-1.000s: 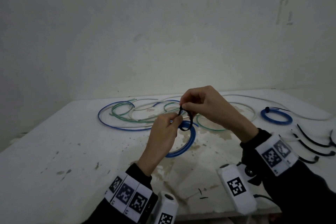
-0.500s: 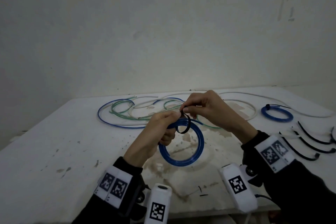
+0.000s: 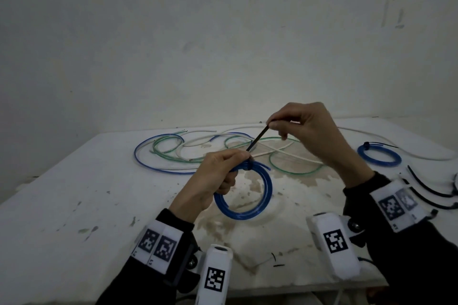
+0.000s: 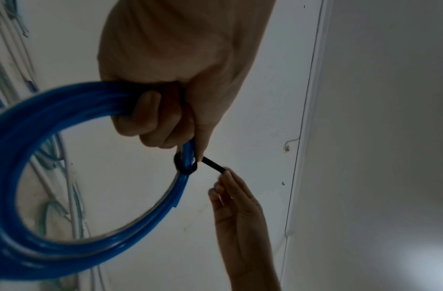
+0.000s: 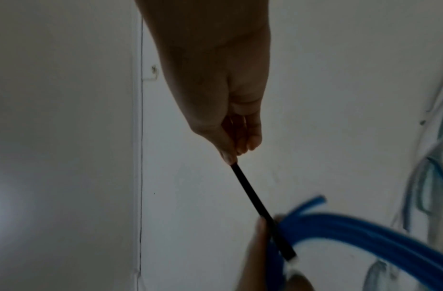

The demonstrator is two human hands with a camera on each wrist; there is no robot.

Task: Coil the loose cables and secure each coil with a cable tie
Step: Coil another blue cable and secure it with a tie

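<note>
- Left hand [image 3: 218,176] raised above white table [image 3: 74,205], fingers curled tight round top of blue cable coil [image 3: 250,205]; coil hangs below fist, off the surface.
- Black cable tie [image 3: 257,138] looped snug round coil just beside left thumb; tail runs up & right, taut.
- Right hand [image 3: 304,131] higher up, thumb + forefinger pinched on tail end of tie.
- Behind hands: loose cables [image 3: 173,151], blue, green & white, sprawled in overlapping loops on table.
- Far right: 2nd blue coil [image 3: 379,156], already tied, flat on table.
- Nr right edge: spare black ties [image 3: 426,188] lying on table.
- Stained patch on tabletop under hands.
</note>
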